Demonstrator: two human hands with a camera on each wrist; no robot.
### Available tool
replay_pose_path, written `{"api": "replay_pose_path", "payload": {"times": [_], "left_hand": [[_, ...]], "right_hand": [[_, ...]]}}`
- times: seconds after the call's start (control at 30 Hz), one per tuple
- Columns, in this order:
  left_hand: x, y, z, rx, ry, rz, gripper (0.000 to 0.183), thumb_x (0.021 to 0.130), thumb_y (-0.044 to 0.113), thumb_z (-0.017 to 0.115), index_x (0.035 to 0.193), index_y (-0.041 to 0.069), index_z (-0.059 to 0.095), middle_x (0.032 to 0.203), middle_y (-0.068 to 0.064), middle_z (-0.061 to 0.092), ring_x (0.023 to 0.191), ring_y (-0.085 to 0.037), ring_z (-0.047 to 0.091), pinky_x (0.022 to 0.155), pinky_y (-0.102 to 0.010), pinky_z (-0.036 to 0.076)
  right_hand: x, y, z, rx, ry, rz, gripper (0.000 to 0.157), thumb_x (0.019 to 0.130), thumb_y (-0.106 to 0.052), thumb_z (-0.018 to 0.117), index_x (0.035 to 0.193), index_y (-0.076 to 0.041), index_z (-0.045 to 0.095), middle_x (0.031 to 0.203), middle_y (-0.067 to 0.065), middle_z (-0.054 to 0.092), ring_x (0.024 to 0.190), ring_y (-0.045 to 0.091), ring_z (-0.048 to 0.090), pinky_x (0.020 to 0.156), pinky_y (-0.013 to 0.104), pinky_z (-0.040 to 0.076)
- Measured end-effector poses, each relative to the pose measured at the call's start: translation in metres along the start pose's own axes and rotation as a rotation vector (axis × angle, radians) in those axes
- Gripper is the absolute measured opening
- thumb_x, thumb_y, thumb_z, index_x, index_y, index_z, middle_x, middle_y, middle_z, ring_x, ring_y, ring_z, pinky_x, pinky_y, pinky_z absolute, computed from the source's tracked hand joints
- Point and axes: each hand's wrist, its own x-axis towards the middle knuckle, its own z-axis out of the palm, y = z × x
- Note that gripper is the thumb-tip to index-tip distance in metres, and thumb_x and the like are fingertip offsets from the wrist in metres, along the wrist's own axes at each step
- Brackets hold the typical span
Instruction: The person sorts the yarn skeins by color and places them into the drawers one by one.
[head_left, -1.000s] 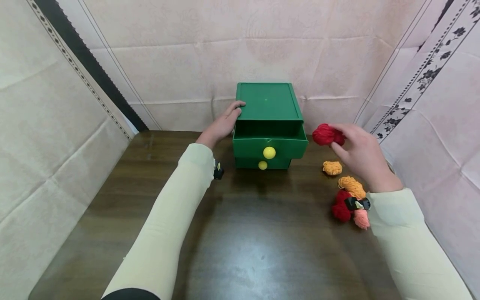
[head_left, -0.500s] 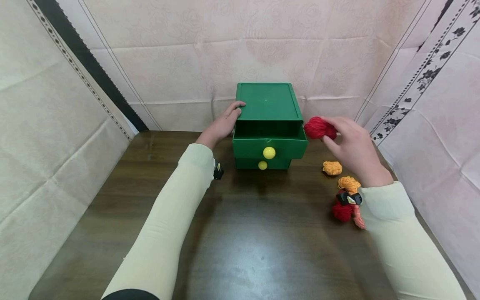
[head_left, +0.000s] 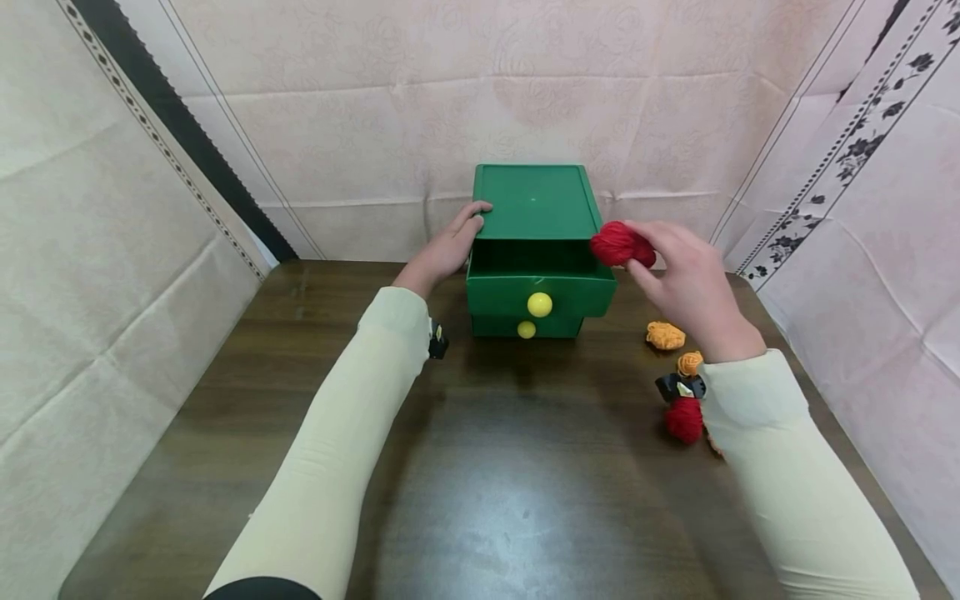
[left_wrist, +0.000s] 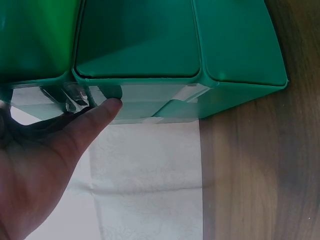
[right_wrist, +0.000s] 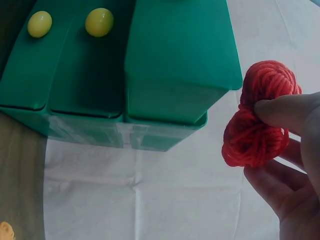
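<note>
A green drawer unit (head_left: 532, 200) stands against the back cloth, its top drawer (head_left: 573, 296) pulled out and its inside dark. My left hand (head_left: 447, 250) rests at the unit's left side, fingers over the top edge; in the left wrist view the thumb (left_wrist: 102, 114) presses the taped side wall. Between thumb and fingers, my right hand (head_left: 690, 283) pinches a red yarn skein (head_left: 621, 244), narrow at the middle, as the right wrist view shows. The skein is held up at the right edge of the open drawer.
An orange yarn skein (head_left: 665, 336) lies on the brown table (head_left: 495, 467), right of the unit. Nearer me are another orange skein (head_left: 690, 363), a red one (head_left: 684, 419) and a mostly hidden pink one, partly under my right wrist. Cloth walls (head_left: 525, 100) enclose the back and sides.
My right hand has moved left and a little farther away with the red yarn skein, from beside the unit to the drawer's right edge. My left hand has stayed in place.
</note>
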Motion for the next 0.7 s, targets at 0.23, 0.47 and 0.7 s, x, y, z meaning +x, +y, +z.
{"api": "replay_pose_path", "payload": {"times": [0.23, 0.47, 0.7], "left_hand": [[0.001, 0.0, 0.0, 0.004, 0.004, 0.007, 0.04, 0.099, 0.042, 0.019, 0.139, 0.038, 0.021, 0.151, 0.006, 0.015, 0.129, -0.021, 0.033, 0.104, -0.045, 0.033], [0.0, -0.001, 0.0, 0.004, 0.005, 0.007, 0.04, 0.099, 0.042, 0.019, 0.139, 0.038, 0.022, 0.151, 0.008, 0.014, 0.132, -0.02, 0.029, 0.105, -0.045, 0.031], [0.0, -0.001, -0.001, -0.014, 0.002, 0.006, 0.04, 0.099, 0.042, 0.019, 0.139, 0.038, 0.021, 0.151, 0.006, 0.015, 0.13, -0.021, 0.033, 0.102, -0.045, 0.035]], "right_hand": [[0.006, -0.007, 0.004, 0.015, -0.021, -0.002, 0.046, 0.083, -0.012, 0.064, 0.128, -0.015, 0.053, 0.119, 0.01, 0.059, 0.102, 0.024, 0.054, 0.085, 0.043, 0.045], [0.01, -0.012, 0.008, 0.038, -0.022, -0.02, 0.045, 0.084, -0.012, 0.063, 0.128, -0.015, 0.053, 0.119, 0.01, 0.059, 0.101, 0.023, 0.054, 0.085, 0.042, 0.046], [0.012, -0.017, 0.011, 0.032, -0.057, -0.015, 0.046, 0.085, -0.014, 0.063, 0.129, -0.014, 0.051, 0.121, 0.01, 0.058, 0.104, 0.024, 0.053, 0.086, 0.043, 0.046]]}}
